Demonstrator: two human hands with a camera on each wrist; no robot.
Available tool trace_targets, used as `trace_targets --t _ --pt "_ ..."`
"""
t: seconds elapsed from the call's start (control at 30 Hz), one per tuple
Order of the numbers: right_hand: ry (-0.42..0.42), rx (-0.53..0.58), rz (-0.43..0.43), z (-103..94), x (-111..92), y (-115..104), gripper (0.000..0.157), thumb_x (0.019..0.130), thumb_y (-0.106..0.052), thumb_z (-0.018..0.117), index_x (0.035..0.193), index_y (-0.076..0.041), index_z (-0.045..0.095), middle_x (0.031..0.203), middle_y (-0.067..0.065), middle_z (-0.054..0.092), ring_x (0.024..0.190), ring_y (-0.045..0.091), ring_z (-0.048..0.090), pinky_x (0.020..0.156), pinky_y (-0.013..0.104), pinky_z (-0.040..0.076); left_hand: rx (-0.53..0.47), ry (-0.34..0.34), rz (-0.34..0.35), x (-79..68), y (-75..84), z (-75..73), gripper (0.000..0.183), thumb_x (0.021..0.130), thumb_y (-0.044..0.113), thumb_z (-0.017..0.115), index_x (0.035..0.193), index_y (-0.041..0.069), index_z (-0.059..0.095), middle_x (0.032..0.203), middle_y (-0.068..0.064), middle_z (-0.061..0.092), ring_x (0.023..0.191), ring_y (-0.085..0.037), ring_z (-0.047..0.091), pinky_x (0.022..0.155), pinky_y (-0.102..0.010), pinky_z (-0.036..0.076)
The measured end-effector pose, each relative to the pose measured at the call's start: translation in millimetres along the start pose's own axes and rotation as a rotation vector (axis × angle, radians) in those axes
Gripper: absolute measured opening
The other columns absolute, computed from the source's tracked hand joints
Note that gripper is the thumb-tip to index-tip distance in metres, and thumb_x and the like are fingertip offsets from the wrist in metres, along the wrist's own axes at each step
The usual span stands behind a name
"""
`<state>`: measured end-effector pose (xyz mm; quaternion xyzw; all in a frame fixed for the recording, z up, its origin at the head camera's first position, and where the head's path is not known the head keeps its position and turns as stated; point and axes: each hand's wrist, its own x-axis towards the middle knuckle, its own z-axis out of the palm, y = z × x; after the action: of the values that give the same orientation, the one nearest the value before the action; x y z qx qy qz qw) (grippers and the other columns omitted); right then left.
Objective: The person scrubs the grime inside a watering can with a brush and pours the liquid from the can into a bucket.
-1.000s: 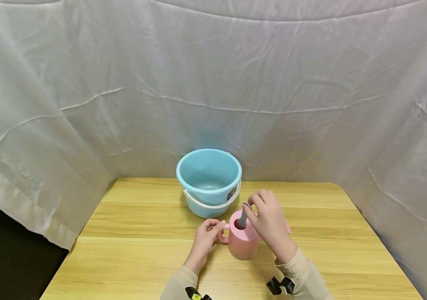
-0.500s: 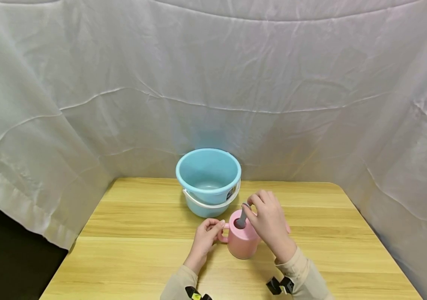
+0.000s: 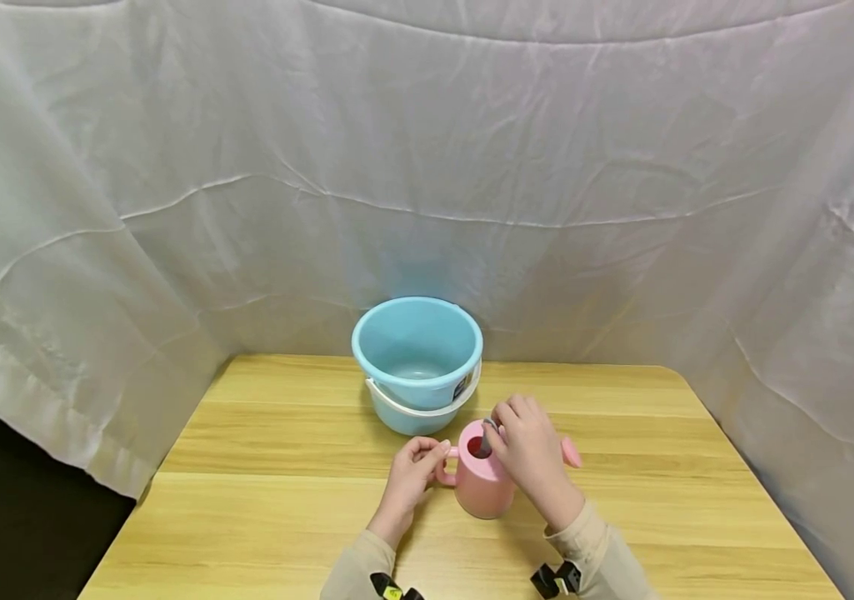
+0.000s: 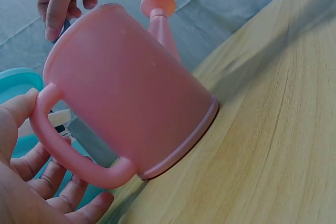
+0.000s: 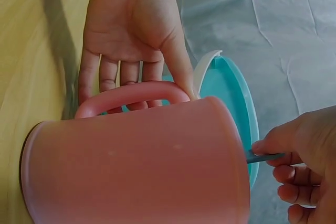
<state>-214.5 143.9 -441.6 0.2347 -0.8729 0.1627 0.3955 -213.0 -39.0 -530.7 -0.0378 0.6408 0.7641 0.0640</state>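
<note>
A pink watering can [image 3: 483, 493] stands upright on the table, its handle [image 4: 79, 163] to the left and its sprinkler head [image 3: 571, 452] to the right. My left hand [image 3: 407, 482] holds that handle, thumb at its upper end and fingers behind it. Above the can's top, my right hand [image 3: 530, 450] pinches the end of a slim grey tool [image 5: 264, 157] between thumb and fingers. The tool's lower part goes into the round opening [image 3: 476, 447] in the lid; its tip is hidden inside, so its kind cannot be told.
Behind the can stands a light blue bucket [image 3: 417, 385] with a white bail handle [image 3: 415, 412] hanging at its front. The wooden table [image 3: 269, 475] ends at a pale curtain [image 3: 427, 167] that surrounds it at the back and sides.
My right hand has moved down a little with the grey tool, which now sits deeper in the opening; more of the sprinkler head shows. The left hand, the can and the bucket stay put.
</note>
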Motion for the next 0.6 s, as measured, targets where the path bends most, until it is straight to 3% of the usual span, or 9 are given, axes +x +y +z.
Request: trace_targets --t 0.2,0.43,0.6 --pt "-0.007 0.003 0.008 -0.3 0 -2 0.021 0.07 -0.007 0.08 0.071 -0.01 0.059 0.075 0.002 0.052 0.07 0.023 0.048 0.061 0.034 0.04 0.0 0.006 -0.013 -0.4 2.5 0.4 0.028 0.091 0.027 0.069 0.101 0.002 0.061 0.08 0.0 0.061 0.067 -0.012 0.052 0.068 -0.029 0.046" --pt "0.019 0.027 0.001 -6.7 5 -3 0.023 0.069 -0.006 0.082 0.071 -0.01 0.06 0.075 0.002 0.053 0.07 0.022 0.047 0.06 0.032 0.038 -0.006 0.005 0.003 -14.8 22.1 3.7 0.026 0.091 0.024 0.07 0.1 0.001 0.061 0.079 -0.001 0.061 0.068 -0.011 0.053 0.07 -0.03 0.046" --pt "0.061 0.053 -0.023 -14.3 12 -3 0.023 0.069 -0.003 0.082 0.072 -0.008 0.06 0.074 0.003 0.053 0.071 0.023 0.048 0.062 0.033 0.039 -0.008 0.006 0.013 -18.5 25.9 3.7 0.028 0.091 0.025 0.07 0.1 0.001 0.06 0.078 0.0 0.061 0.067 -0.012 0.054 0.07 -0.03 0.047"
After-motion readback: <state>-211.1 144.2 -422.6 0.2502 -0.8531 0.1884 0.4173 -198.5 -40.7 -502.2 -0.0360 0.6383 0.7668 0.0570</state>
